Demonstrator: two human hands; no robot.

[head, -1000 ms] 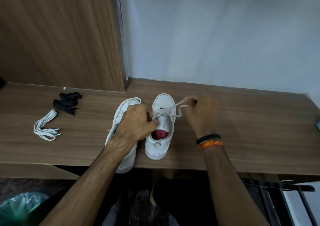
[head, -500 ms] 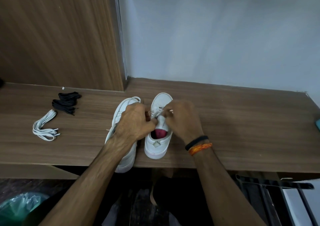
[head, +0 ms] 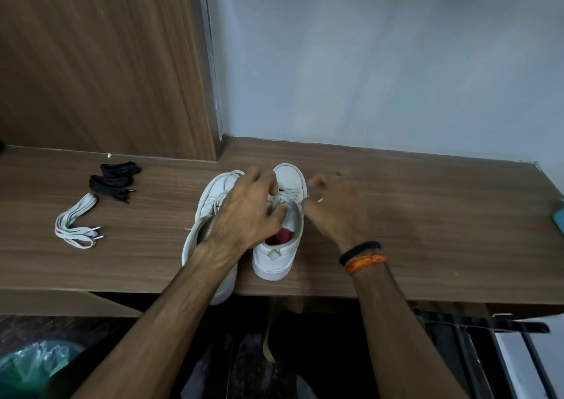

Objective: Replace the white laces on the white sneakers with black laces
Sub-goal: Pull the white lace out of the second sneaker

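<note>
The left hand [head: 250,212] lies over the right sneaker [head: 280,230], fingers spread and loosely bent across its lacing, thumb on the tongue; whether it pinches the white lace [head: 290,195] there is hard to tell. The right hand [head: 334,206], just right of that sneaker, is motion-blurred, its fingers curled near a loop of the same lace, so its hold cannot be read. Two white sneakers stand side by side on the wooden shelf [head: 427,230]; the left sneaker [head: 207,215] is largely hidden under the left forearm, its heel overhanging the shelf's front edge. Well left of the right sneaker lie one removed white lace bundle [head: 76,224] and, behind it, two black lace bundles [head: 116,178]. A blue-green object [head: 559,220] far to the right is cut off by the frame edge.
</note>
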